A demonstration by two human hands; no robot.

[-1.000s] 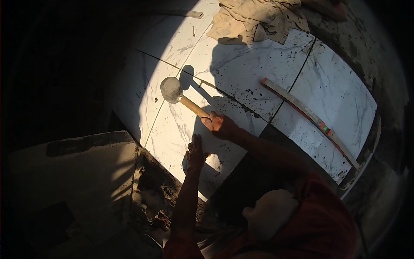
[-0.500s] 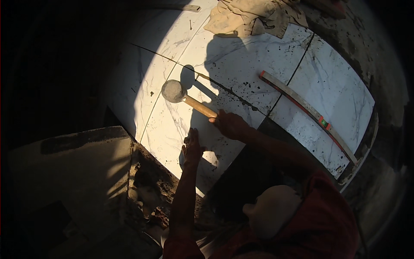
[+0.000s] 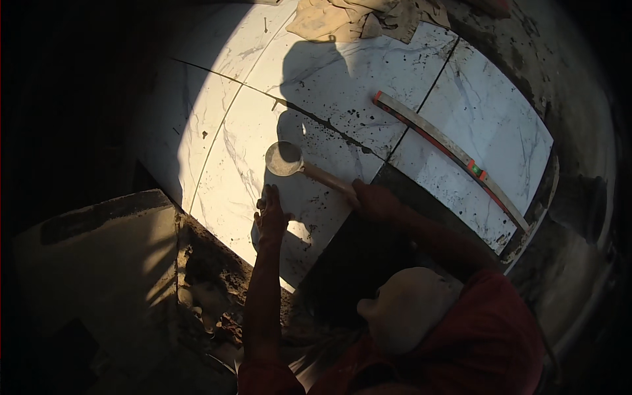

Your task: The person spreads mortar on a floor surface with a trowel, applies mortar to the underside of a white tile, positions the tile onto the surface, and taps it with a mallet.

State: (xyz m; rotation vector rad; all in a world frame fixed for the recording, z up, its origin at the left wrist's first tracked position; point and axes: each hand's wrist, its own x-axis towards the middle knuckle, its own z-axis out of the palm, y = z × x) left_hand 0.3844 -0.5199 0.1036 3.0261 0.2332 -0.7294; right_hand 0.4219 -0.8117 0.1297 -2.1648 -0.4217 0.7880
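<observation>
My right hand (image 3: 378, 201) is closed around the wooden handle of a mallet (image 3: 285, 159) with a round, greyish head. The mallet head is over a white, grey-veined tile (image 3: 227, 158), partly in shadow; I cannot tell whether it touches. To the left and nearer to me, my left hand (image 3: 270, 214) is on or just over the same tile. Its fingers are extended and partly apart, and I see nothing held. A spirit level (image 3: 447, 157) with red edges and a green vial lies slantwise across the tiles to the right.
Crumpled tan cloth (image 3: 355, 18) lies at the far edge. A dark recess (image 3: 349, 263) borders the tile on the right, and loose soil (image 3: 220, 253) runs along its near left edge. A concrete block (image 3: 99, 243) stands left. A pale rounded shape (image 3: 408, 309) bulges near my red sleeve.
The mallet and my right hand have moved right and nearer to me over the tile. My left hand stays about the same place on it. The whole view has shifted slightly.
</observation>
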